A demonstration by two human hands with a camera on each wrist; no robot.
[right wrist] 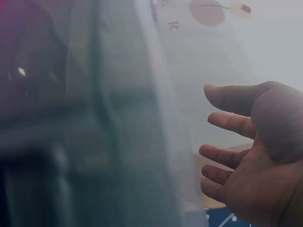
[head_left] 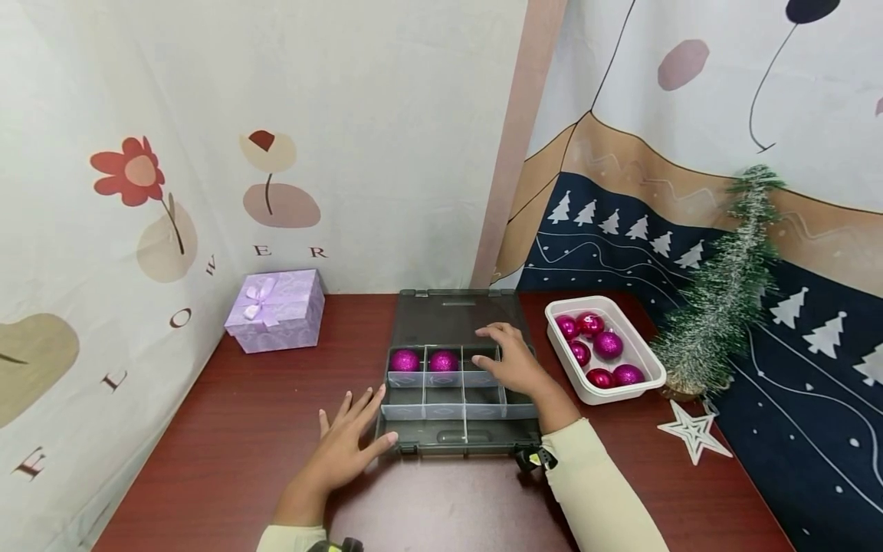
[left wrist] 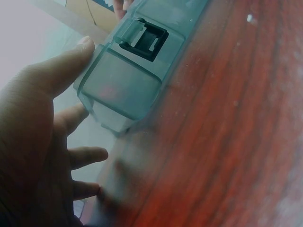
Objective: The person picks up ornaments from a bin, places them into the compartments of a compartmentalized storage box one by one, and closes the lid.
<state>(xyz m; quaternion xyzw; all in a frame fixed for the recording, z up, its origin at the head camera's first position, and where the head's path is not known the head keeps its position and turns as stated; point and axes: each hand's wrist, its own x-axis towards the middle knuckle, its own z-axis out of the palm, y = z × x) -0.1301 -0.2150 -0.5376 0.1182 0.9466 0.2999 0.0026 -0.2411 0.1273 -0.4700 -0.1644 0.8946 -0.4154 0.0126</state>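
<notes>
While your right hand hovers over the divided box, your left hand rests at its left side.
Both your hands hold nothing: your left fingers are straight and spread, with the thumb at the box's front left corner, and your right fingers are loosely bent, thumb apart, above the right part of the back row. One glittery magenta ball sits in the back left compartment and a second ball in the compartment just beside it; the lid lies open behind. To your right, six magenta balls lie in a white tub, near a tinsel tree and a white star. A lilac gift box stands at the back left of your table.
</notes>
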